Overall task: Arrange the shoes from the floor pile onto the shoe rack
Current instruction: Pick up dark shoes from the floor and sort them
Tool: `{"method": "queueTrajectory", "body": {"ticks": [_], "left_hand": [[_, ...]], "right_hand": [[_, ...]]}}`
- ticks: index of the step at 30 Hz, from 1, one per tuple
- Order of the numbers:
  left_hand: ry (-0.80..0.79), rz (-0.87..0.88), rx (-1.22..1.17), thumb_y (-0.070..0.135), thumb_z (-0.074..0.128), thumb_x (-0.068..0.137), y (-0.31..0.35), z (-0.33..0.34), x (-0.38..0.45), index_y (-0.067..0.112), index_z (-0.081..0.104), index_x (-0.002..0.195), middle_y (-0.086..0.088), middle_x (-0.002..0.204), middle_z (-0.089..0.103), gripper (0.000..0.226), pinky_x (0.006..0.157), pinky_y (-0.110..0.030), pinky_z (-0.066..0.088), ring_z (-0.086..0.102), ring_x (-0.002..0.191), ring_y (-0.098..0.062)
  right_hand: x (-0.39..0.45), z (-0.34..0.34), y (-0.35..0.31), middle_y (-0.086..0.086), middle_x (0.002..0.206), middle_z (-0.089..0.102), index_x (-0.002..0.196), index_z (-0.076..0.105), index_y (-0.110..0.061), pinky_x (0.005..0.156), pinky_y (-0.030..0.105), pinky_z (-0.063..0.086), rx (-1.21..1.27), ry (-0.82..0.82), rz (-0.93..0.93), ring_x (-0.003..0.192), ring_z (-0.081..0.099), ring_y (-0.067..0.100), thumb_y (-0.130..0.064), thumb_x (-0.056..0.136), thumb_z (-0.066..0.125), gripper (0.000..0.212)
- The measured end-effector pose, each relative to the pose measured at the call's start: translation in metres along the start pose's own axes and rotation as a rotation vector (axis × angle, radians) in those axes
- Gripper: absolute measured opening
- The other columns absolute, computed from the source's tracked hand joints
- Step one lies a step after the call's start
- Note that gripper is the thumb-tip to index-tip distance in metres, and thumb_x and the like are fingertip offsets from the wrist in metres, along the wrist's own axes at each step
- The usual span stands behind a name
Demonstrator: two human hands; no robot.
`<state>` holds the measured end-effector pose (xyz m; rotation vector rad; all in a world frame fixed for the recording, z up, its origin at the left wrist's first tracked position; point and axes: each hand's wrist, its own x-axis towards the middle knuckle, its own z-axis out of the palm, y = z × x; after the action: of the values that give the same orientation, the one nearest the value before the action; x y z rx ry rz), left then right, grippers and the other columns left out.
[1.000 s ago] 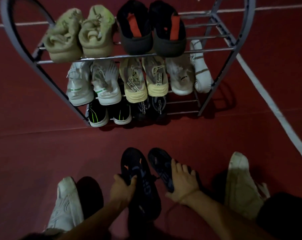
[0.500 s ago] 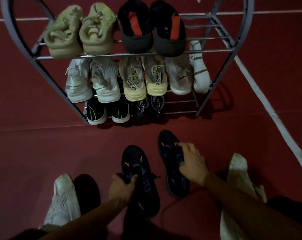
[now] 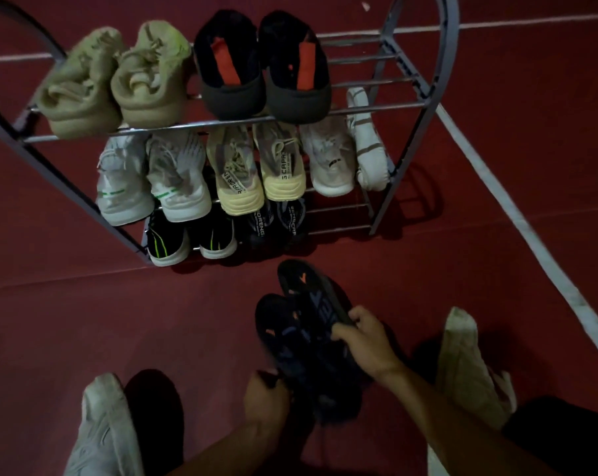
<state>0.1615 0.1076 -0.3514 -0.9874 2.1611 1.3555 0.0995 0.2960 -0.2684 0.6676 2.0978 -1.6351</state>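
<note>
Two dark shoes with orange marks are held side by side low in the middle of the view, just in front of the rack. My left hand (image 3: 266, 400) grips the heel of the left dark shoe (image 3: 283, 338). My right hand (image 3: 366, 341) is closed on the side of the right dark shoe (image 3: 311, 286), whose toe points at the grey metal shoe rack (image 3: 410, 104). The rack's three shelves hold several pairs; the right end of its bottom shelf (image 3: 338, 221) shows bare bars.
I wear white shoes, one at the lower left (image 3: 101, 427) and one at the lower right (image 3: 462, 365). The floor is dark red with a white line (image 3: 517, 214) running diagonally past the rack's right leg.
Both dark shoes have come off the floor and moved together, up and to the right toward the rack. My right hand went from resting on its shoe to gripping its side.
</note>
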Motion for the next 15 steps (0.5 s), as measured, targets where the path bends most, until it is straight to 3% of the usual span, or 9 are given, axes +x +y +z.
{"method": "queueTrajectory", "body": {"ticks": [2, 4, 6, 8, 10, 13, 15], "left_hand": [[-0.044, 0.058, -0.056, 0.028, 0.060, 0.085, 0.025, 0.010, -0.010, 0.012, 0.066, 0.080, -0.010, 0.081, 0.074, 0.018, 0.076, -0.048, 0.061, 0.073, 0.080, -0.034], [-0.093, 0.058, -0.006, 0.037, 0.056, 0.096, 0.057, 0.022, -0.025, 0.010, 0.071, 0.092, -0.007, 0.090, 0.076, 0.031, 0.077, -0.040, 0.062, 0.074, 0.085, -0.029], [-0.246, -0.108, 0.112, 0.057, 0.057, 0.094, 0.081, 0.036, -0.042, 0.005, 0.072, 0.105, -0.011, 0.088, 0.074, 0.055, 0.067, -0.036, 0.063, 0.074, 0.079, -0.028], [-0.437, -0.299, 0.183, 0.078, 0.057, 0.082, 0.088, 0.044, -0.053, 0.006, 0.066, 0.125, -0.014, 0.082, 0.072, 0.084, 0.055, -0.034, 0.063, 0.073, 0.068, -0.026], [-0.574, -0.374, 0.190, 0.090, 0.056, 0.067, 0.081, 0.054, -0.053, 0.013, 0.058, 0.141, -0.013, 0.093, 0.073, 0.106, 0.057, -0.035, 0.064, 0.076, 0.072, -0.025], [-0.658, -0.376, 0.025, 0.096, 0.067, 0.048, 0.080, 0.068, -0.056, 0.026, 0.056, 0.141, -0.006, 0.121, 0.070, 0.117, 0.065, -0.038, 0.066, 0.075, 0.091, -0.024], [-0.659, -0.315, -0.085, 0.093, 0.075, 0.042, 0.086, 0.079, -0.055, 0.032, 0.059, 0.133, 0.003, 0.127, 0.069, 0.111, 0.072, -0.039, 0.066, 0.071, 0.102, -0.020]], "right_hand": [[0.004, -0.009, -0.022, -0.001, 0.070, 0.059, 0.077, 0.052, -0.015, 0.054, 0.031, 0.044, 0.069, 0.099, -0.105, 0.060, 0.056, 0.013, -0.018, 0.076, 0.071, 0.019], [0.011, -0.017, -0.045, -0.001, 0.076, 0.061, 0.085, 0.051, -0.015, 0.049, 0.024, 0.045, 0.097, 0.125, -0.148, 0.061, 0.056, 0.013, -0.021, 0.084, 0.067, 0.016], [0.022, -0.027, -0.061, 0.001, 0.095, 0.065, 0.098, 0.051, -0.018, 0.061, 0.027, 0.050, 0.145, 0.115, -0.088, 0.078, 0.062, 0.015, -0.031, 0.087, 0.066, 0.022], [0.033, -0.038, -0.069, 0.003, 0.110, 0.064, 0.112, 0.050, -0.020, 0.075, 0.035, 0.055, 0.211, 0.135, -0.037, 0.095, 0.064, 0.019, -0.042, 0.085, 0.072, 0.041], [0.039, -0.046, -0.069, 0.002, 0.114, 0.064, 0.121, 0.047, -0.020, 0.082, 0.041, 0.058, 0.250, 0.175, -0.015, 0.101, 0.066, 0.022, -0.051, 0.077, 0.079, 0.063], [0.042, -0.056, -0.062, 0.001, 0.111, 0.062, 0.127, 0.042, -0.019, 0.071, 0.033, 0.053, 0.293, 0.200, -0.031, 0.096, 0.065, 0.018, -0.046, 0.079, 0.080, 0.066], [0.047, -0.059, -0.054, 0.003, 0.112, 0.062, 0.127, 0.042, -0.019, 0.071, 0.030, 0.051, 0.236, 0.208, -0.026, 0.095, 0.065, 0.018, -0.041, 0.080, 0.081, 0.065]]}}
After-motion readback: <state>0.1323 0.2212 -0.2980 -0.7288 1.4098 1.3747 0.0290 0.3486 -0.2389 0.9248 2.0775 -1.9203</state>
